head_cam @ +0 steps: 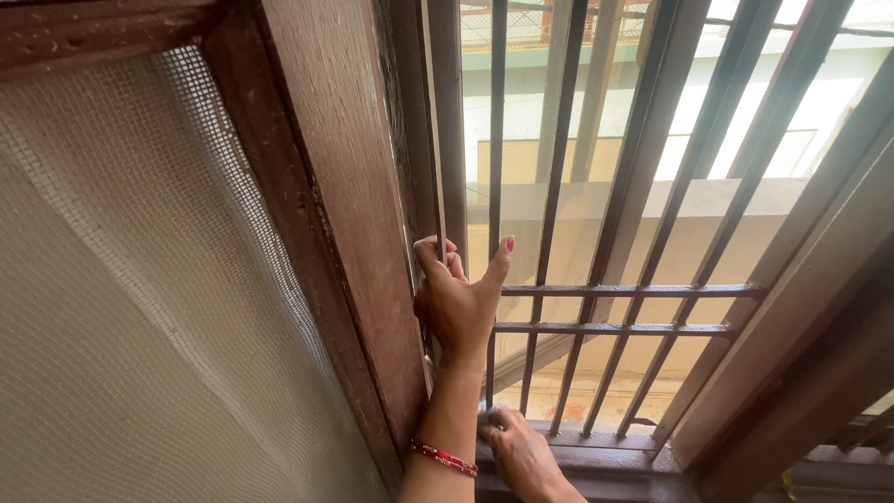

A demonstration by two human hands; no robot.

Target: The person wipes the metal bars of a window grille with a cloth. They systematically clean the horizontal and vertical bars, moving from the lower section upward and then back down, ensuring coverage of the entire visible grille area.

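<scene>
My left hand, with a red bangle on the wrist, grips the edge of a brown wooden window shutter frame. Its fingers curl around the frame edge and the thumb points up. My right hand rests lower down on the brown window sill, at the foot of the bars. Its fingers are bent, with a small pale patch at the fingertips; I cannot tell whether it holds anything.
A pale mesh screen fills the shutter on the left. A grille of brown vertical iron bars with two crossbars closes the window opening. Outside stands a light building wall.
</scene>
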